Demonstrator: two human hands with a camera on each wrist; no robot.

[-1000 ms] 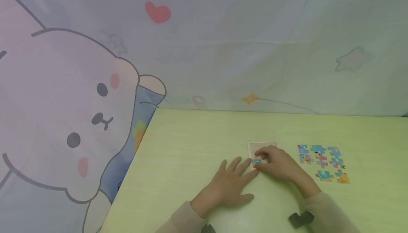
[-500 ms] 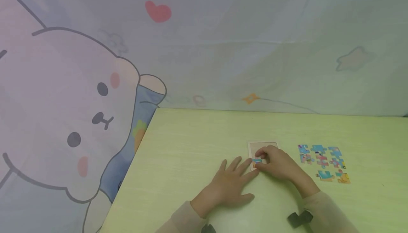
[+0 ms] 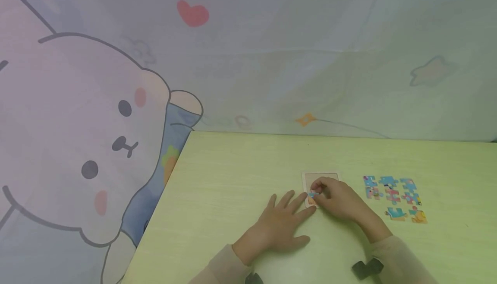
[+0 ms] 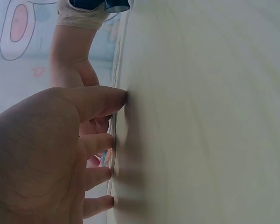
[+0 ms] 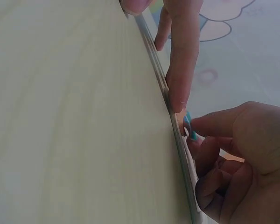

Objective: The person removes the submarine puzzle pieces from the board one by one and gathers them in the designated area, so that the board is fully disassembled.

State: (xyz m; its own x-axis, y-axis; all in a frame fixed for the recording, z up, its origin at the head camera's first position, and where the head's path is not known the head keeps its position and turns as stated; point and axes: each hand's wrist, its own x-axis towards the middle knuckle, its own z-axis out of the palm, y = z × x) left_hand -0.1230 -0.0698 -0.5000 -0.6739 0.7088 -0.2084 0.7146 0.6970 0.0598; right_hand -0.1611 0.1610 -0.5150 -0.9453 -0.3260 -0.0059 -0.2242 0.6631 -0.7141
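My right hand (image 3: 334, 197) pinches a small blue jigsaw puzzle piece (image 5: 191, 127) between thumb and forefinger, and its other fingers curl in. The piece stands tilted over the near left corner of a shallow pale puzzle tray (image 3: 320, 175), with orange colour showing just below it. My left hand (image 3: 280, 227) lies on the table with fingers spread, its index and middle fingertips at the tray's left corner. In the left wrist view, the spread fingers of the left hand (image 4: 42, 149) hide most of the tray.
Several loose jigsaw pieces (image 3: 392, 195), blue, pink and orange, lie in rough rows to the right of the tray. The pale yellow table (image 3: 233, 167) ends at a printed cloth backdrop (image 3: 248, 59) behind and at the left.
The piece in the right hand has tipped up from lying nearly flat in the tray corner, and the right thumb has shifted slightly up. The left hand has stayed in place.
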